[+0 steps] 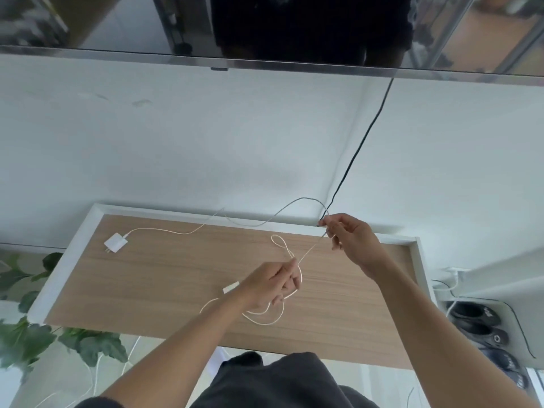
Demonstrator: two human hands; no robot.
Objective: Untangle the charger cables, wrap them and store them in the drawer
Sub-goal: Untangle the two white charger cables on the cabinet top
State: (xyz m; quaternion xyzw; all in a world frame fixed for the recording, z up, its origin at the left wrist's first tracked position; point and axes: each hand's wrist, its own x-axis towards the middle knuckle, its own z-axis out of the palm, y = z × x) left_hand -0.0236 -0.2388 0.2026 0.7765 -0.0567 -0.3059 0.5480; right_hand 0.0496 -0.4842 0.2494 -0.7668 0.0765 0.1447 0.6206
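A white charger cable [164, 230] runs from a white plug adapter [115, 243] at the back left of the wooden cabinet top [176, 278], arcs up over the back edge and comes down to my right hand [350, 240], which pinches it above the back right of the top. From there a taut stretch leads to my left hand [269, 285], which pinches the cable over a tangle of loops [265, 315] lying on the wood. A small white connector [230, 288] shows just left of my left hand.
A wall-mounted screen [265, 28] hangs above, with its black power cord [362, 142] running down the white wall behind my right hand. A leafy plant [35, 334] stands at the left. Shoes [477, 325] and more white cords lie on the floor at the right.
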